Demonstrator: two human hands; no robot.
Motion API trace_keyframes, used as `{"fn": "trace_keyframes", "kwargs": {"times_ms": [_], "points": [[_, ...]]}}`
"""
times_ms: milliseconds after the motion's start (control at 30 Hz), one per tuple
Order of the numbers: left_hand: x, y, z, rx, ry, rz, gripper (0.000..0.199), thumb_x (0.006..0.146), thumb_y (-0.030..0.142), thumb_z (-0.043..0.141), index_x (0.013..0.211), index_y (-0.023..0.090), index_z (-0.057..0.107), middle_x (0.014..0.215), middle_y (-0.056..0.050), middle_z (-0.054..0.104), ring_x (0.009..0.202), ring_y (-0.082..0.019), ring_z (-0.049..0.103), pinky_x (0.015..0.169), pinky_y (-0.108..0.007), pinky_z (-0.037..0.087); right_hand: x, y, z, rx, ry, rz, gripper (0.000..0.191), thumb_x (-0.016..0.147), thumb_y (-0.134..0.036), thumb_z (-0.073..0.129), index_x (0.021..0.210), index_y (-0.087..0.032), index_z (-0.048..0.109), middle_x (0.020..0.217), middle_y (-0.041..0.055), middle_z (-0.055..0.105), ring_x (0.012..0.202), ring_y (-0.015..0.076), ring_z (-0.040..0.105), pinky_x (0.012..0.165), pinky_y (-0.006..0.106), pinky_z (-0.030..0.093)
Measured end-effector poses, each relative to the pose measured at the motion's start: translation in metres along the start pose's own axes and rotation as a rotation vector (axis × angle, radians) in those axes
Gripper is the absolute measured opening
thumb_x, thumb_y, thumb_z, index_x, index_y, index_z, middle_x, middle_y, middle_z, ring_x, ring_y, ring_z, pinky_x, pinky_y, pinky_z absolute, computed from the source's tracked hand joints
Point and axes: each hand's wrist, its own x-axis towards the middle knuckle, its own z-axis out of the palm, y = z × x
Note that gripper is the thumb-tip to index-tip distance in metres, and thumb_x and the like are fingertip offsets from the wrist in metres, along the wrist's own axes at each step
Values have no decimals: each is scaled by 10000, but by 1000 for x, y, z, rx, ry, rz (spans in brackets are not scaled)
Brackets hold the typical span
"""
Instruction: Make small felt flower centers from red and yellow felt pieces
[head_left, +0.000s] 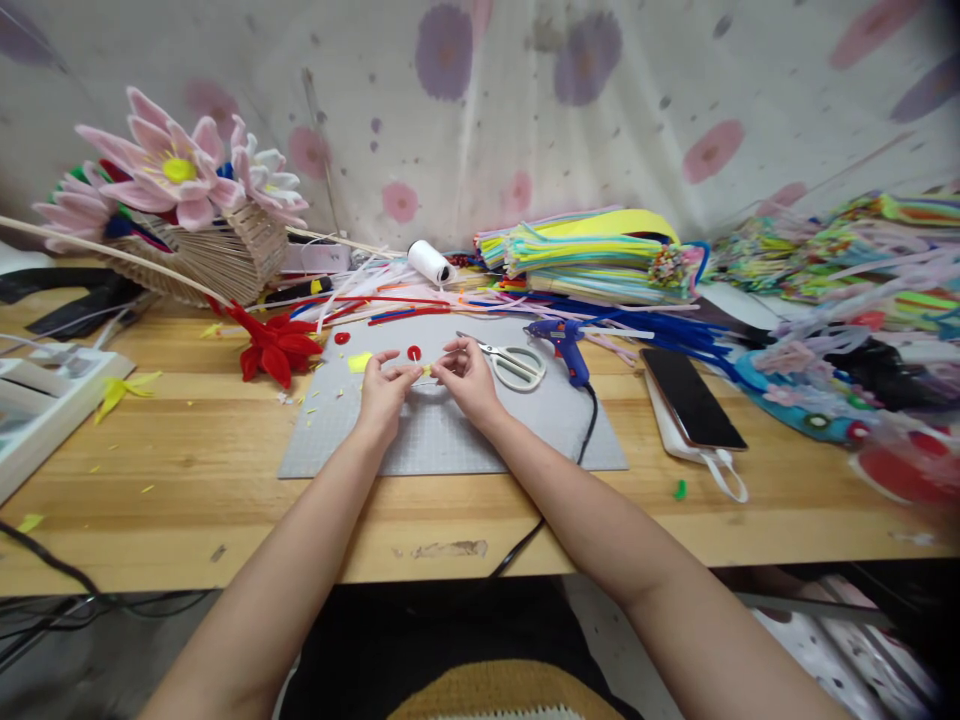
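Yellow piece [427, 371]: held over the grey mat [450, 445]; apparently being worked, not finished.
Left hand [381, 402]: thumb and fingertips are pinched on the yellow piece.
Right hand [470, 382]: fingertips are closed on its opposite end.
Red flower [276, 348]: already formed; placed at the mat's left edge, not joined to the yellow piece.
Scissors [517, 369] and glue gun [568, 352]: laid on the mat's right half, unused.
Visibility: the piece's shape is partly covered by fingertips; items far right of the mat are blurred.
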Motion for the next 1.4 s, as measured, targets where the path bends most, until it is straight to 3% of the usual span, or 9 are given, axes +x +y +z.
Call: {"fn": "trace_keyframes", "kwargs": {"times_ms": [400, 867, 1067, 1400], "points": [[-3, -2, 0, 78, -27, 96, 507, 532, 227, 750, 928, 195, 435, 617, 29, 639, 596, -122, 594, 614, -235, 403, -3, -4, 0, -130, 31, 4, 313, 666, -293, 624, 900, -219, 429, 676, -56, 564, 647, 107, 572, 620, 256, 454], [-2, -1, 3, 5, -8, 27, 544, 495, 232, 771, 894, 201, 404, 654, 36, 638, 601, -126, 612, 574, -231, 402, 0, -2, 1, 101, -51, 53, 362, 642, -296, 627, 906, -227, 390, 681, -65, 569, 636, 96, 567, 631, 256, 475], [3, -4, 0, -52, 19, 25, 513, 481, 190, 764, 857, 187, 414, 599, 61, 593, 561, -92, 564, 612, -228, 389, -1, 1, 2, 42, -138, 102, 470, 566, -264, 689, 933, -230, 397, 703, -68, 581, 659, 96, 576, 675, 264, 458], [3, -7, -4, -24, -2, 15, 478, 486, 217, 770, 833, 179, 444, 565, 71, 564, 533, -85, 537, 576, -219, 358, -3, -3, 2, -19, -118, 107, 440, 583, -237, 668, 928, -228, 396, 659, -87, 587, 613, 94, 578, 650, 257, 446]]}}
